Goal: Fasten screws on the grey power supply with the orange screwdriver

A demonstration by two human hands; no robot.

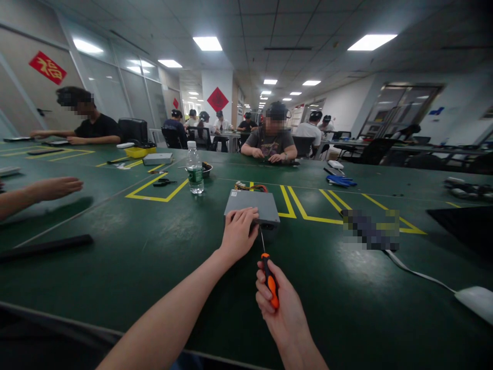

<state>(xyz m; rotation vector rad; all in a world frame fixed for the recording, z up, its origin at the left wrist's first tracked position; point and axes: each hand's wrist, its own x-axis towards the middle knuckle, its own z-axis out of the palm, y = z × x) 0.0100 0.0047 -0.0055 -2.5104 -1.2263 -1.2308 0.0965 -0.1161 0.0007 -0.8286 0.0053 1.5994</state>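
Note:
A grey computer power supply (252,201) lies on the green table in front of me, its bundle of coloured wires (254,188) at the far side. My left hand (239,232) grips its near left part, fingers bent over the top and thumb at the near face. In my right hand (279,295) is a screwdriver (271,282) with an orange and black handle. Its thin shaft points up and away, toward the near face of the power supply. Whether the tip touches a screw is too small to tell.
A water bottle (194,169) stands beyond, left of the power supply, by a small bowl (207,169). Blue gloves (341,181) lie at right, above a blurred dark object with a white cable (416,275). Another person's hand (57,189) reaches in from the left; a person (269,139) sits opposite.

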